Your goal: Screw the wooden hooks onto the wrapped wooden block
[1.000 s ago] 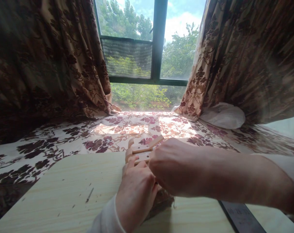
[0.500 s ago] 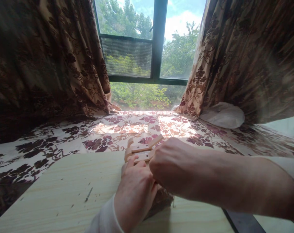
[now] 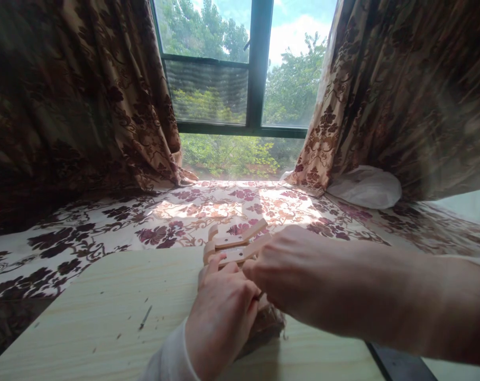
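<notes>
Under my left hand (image 3: 224, 309) is a pale wooden piece (image 3: 232, 255) with curved ends and small dark holes. The fingers of that hand are bent over its near side and grip it. My right hand (image 3: 277, 264) is closed in a fist just right of it, against the angled wooden arms. What the fist holds is hidden; a small dark tip shows below it, between the hands. Beneath both hands lies a dark brown, frayed-edged thing (image 3: 267, 323), mostly covered, whose kind I cannot make out.
The pale wooden board (image 3: 85, 317) bears a thin dark sliver (image 3: 145, 318) and several small specks. Beyond it spreads a floral cloth (image 3: 117, 227), with a white plastic bag (image 3: 367, 188) at the right. Curtains (image 3: 132, 106) flank the window (image 3: 259, 69). A dark strip (image 3: 398, 362) lies at lower right.
My right fist has turned slightly and shifted a little to the right, uncovering more of the wooden arm and the dark tip. My left hand stays in place.
</notes>
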A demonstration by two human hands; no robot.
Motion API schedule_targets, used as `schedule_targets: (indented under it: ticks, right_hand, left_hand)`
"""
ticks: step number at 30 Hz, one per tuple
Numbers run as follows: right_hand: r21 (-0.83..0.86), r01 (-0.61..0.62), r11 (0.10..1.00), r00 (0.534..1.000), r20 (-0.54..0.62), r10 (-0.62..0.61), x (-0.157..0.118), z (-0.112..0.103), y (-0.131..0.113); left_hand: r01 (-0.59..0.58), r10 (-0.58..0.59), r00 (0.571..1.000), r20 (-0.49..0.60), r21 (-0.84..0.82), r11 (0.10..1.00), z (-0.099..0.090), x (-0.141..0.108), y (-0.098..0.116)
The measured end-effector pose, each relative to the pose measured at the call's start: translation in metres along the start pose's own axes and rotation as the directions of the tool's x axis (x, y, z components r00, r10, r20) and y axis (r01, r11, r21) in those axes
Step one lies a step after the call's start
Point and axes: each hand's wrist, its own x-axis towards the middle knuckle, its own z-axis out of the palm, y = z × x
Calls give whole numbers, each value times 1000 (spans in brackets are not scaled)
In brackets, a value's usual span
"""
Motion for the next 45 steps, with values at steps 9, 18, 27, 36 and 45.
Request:
schedule_targets:
  ticks: [9,18,27,36,45]
  right_hand:
    - [-84,-19,996,993,111,28,3,-3,3]
    - [-120,19,993,994,105,-7,-5,-14,7]
    - [-135,62,989,994,97,-49,4,-9,4]
    - [-116,81,990,992,103,-69,7,-7,1]
    - [-99,86,991,994,81,-78,-2,-12,-1]
  left_hand:
    - [6,-9,998,55,57,998,-6,2,4]
    - [13,-19,994,110,60,998,-13,4,6]
    - [23,-26,996,88,31,999,-13,4,6]
    - [16,-16,998,56,4,1000,-11,3,7]
    - [-17,18,1000,-4,37,999,-5,2,3]
